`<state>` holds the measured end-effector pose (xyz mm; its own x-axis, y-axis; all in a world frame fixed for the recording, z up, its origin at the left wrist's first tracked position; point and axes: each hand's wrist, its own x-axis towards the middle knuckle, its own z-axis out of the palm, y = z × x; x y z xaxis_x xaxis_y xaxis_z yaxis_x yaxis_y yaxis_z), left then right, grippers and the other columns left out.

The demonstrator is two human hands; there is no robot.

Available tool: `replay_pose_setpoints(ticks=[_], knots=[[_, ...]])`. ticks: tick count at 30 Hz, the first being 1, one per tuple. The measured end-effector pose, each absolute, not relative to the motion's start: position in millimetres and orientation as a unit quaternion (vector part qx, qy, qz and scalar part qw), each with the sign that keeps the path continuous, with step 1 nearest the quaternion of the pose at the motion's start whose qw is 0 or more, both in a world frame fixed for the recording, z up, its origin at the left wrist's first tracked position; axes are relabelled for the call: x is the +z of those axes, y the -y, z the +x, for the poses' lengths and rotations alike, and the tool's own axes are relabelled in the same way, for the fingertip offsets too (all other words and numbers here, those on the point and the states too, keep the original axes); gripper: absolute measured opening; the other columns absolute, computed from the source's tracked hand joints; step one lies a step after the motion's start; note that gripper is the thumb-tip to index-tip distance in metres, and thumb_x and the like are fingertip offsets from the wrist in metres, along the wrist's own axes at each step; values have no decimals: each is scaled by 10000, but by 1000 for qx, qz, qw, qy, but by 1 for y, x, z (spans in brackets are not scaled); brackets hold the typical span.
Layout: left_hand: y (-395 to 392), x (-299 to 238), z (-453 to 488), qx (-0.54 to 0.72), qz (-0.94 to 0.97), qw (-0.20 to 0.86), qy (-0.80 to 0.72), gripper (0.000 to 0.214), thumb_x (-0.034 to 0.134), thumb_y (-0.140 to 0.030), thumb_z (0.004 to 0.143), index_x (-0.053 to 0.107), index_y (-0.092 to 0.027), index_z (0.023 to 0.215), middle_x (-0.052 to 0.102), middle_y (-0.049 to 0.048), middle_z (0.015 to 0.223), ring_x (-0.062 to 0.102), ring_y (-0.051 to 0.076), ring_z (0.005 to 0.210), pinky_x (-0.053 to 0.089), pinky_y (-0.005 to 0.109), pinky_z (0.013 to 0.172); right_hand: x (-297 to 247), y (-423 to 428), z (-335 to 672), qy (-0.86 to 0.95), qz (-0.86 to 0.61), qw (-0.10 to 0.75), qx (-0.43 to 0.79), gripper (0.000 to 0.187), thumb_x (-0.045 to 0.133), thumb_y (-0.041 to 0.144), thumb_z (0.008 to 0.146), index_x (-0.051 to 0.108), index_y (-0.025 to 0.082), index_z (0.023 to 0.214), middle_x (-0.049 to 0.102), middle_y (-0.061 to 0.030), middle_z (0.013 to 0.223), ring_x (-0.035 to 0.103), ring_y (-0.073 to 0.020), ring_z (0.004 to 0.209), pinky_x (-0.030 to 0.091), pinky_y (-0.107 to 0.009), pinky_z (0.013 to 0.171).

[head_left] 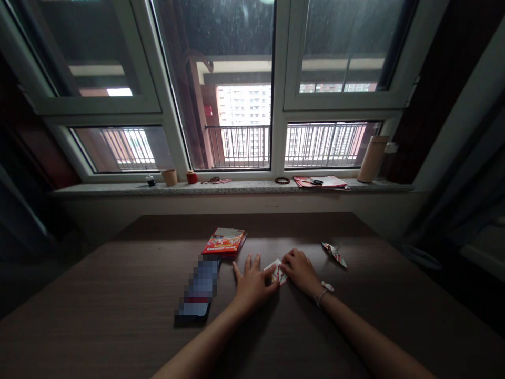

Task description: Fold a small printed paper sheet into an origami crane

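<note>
A small piece of folded paper [281, 277], white with red print, lies on the table between my hands. My left hand [252, 284] holds its left side with thumb and index finger, while the other fingers spread out over the table. At its right edge, my right hand [302, 271] has its fingers bent and closed on the paper; their tips are partly hidden. Off to the right of that hand lies another folded paper piece [334, 255] in white and red.
Left of my hands is a phone [199, 287] with a blurred screen, below a red printed packet [224, 242]. Along the windowsill [244, 186] stand a paper cup [169, 178], a red jar [192, 177], scissors [316, 182] on papers and a tall bottle [372, 159].
</note>
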<state>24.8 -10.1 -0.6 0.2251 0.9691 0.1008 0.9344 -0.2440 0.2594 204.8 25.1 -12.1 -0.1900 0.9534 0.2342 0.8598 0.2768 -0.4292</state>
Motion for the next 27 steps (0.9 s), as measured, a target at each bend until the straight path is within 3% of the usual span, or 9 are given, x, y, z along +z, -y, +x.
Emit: replay_pose_setpoints(ticks=[12,27], knots=[[8,2,23,106,781,81,-611,525,511,-644,771,490,-514,1280,304,45,1534,164,362,1425,-11,739,1021,-9,-23,201,762,-603,222,77,155,540,346,877,631,222,890,565,-56,1005,510,-203,997,370,-294,862],[9,7,23,91,783,85,-609,528,489,-663,767,490,-523,1276,295,3,1539,158,372,1424,-8,730,1034,-9,-19,197,772,-605,193,21,148,547,321,883,608,189,912,573,-79,1020,512,-220,994,384,-310,855]])
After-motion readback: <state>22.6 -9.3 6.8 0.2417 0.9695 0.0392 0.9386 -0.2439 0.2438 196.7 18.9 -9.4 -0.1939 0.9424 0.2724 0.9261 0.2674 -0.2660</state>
